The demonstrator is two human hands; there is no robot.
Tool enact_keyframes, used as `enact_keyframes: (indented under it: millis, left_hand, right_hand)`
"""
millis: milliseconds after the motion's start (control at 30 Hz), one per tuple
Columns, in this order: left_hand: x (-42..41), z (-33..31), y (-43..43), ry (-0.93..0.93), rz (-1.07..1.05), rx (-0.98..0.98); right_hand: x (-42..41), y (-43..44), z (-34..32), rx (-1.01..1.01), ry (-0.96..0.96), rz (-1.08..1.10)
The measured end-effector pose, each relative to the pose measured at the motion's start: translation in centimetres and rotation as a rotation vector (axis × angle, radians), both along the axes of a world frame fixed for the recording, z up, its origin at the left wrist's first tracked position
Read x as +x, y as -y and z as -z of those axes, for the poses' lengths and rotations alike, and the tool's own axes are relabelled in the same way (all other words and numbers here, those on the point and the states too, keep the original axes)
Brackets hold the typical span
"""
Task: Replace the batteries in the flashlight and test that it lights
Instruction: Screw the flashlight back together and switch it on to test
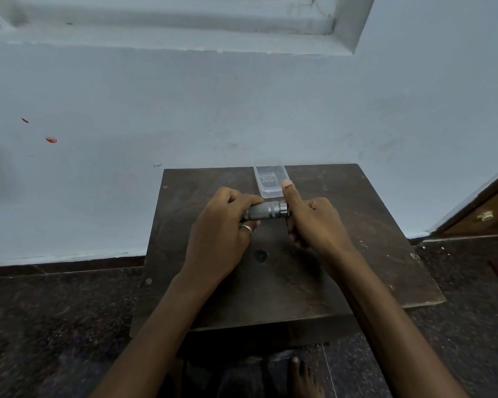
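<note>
Two grips: both on flashlight (266,211), over table (357,239), near clear tray (270,193).
left grip (222,225): curled round knurled body.
right grip (316,222): wrapped on head end, thumb raised.
risk: a slip while twisting drops flashlight; loose batteries could roll off table.

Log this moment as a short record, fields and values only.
flashlight: grey metal, knurled, held level above the table
left hand: grips the flashlight's left part; ring on one finger
right hand: grips its right end, thumb raised
container: clear plastic, on the table behind the hands
dark disc: on the table; unclear what it is
</note>
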State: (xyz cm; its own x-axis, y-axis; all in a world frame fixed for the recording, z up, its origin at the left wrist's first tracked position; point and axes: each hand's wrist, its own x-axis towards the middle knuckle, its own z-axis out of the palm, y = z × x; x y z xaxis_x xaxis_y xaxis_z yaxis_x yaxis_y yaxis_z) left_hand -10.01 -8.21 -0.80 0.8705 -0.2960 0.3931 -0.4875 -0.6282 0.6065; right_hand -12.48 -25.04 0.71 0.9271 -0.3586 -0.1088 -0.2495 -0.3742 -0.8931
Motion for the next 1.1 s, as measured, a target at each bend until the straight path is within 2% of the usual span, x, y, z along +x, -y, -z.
enact_keyframes:
  millis: [300, 400, 500, 667, 800, 900, 1100]
  left_hand:
    - [-0.1, 0.0, 0.0, 0.003, 0.019, 0.003]
    - [-0.1, 0.0, 0.1, -0.007, 0.023, -0.001]
    - [-0.1, 0.0, 0.0, -0.002, 0.013, 0.005]
    - [-0.1, 0.0, 0.1, 0.001, 0.008, 0.022]
    - [-0.1, -0.1, 0.1, 0.004, 0.006, 0.012]
    - [-0.1, -0.1, -0.1, 0.013, -0.014, 0.017]
    - [0.2, 0.0, -0.6, 0.013, -0.056, 0.032]
  right_hand:
    - [0.2, -0.1, 0.0, -0.070, 0.005, 0.029]
    - [0.4, 0.0, 0.1, -0.187, -0.032, 0.067]
    - [0.3, -0.1, 0.1, -0.292, 0.014, 0.115]
    - [0.6, -0.3, 0.2, -0.100, 0.225, 0.121]
    - [0.7, -0.5, 0.2, -0.088, 0.286, 0.110]
    - [0.5, -0.3, -0.1, -0.025, 0.277, 0.050]
    - [-0.3, 1.2, -1.2, 0.230, 0.122, -0.285]
